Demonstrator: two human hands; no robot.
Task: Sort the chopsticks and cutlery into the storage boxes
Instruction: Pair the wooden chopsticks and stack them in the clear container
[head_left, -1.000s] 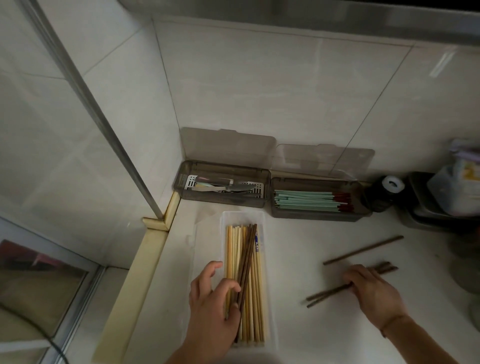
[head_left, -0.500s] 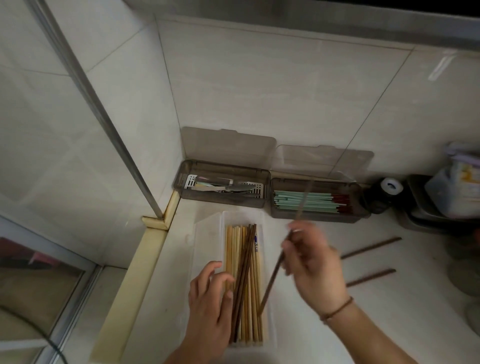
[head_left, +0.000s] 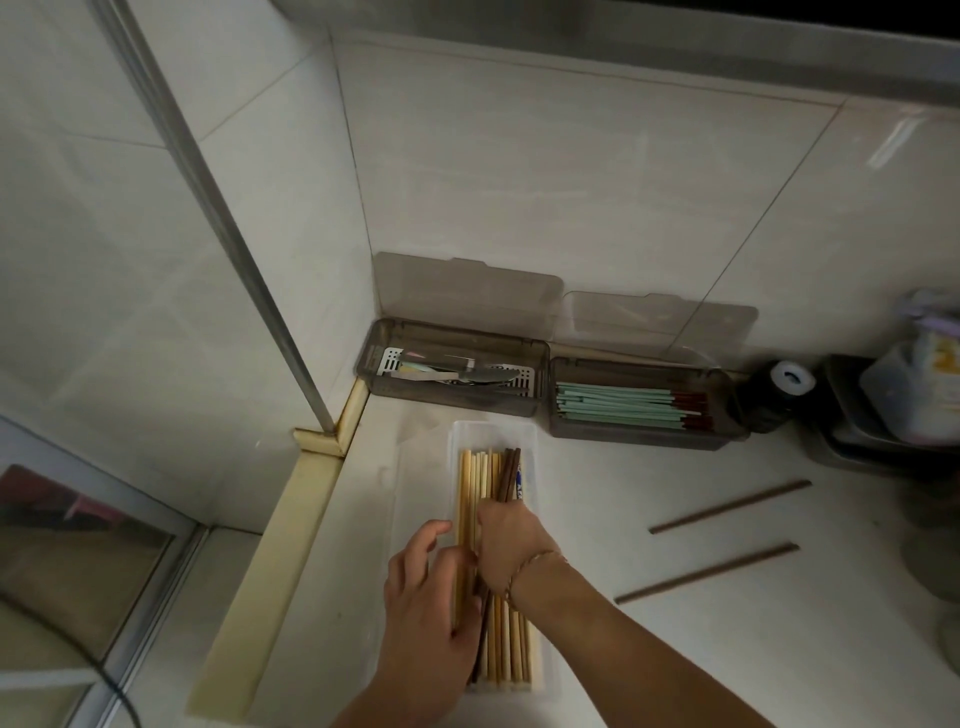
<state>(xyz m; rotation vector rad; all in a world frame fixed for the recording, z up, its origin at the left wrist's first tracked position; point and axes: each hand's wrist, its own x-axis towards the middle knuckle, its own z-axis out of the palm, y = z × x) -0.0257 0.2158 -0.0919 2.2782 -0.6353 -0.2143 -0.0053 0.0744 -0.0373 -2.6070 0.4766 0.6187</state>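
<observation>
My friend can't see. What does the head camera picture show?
Two hands, left hand and right hand, settle dark chopsticks among pale ones in a clear box. Two dark chopsticks lie loose on the counter. Two brown boxes hold cutlery and green chopsticks.

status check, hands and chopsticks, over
Right hand sets dark brown wooden chopsticks into clear plastic box. Left hand steadies pale bamboo chopsticks. Two brown chopsticks loose on counter.

Head view, steeply down, close.
</observation>
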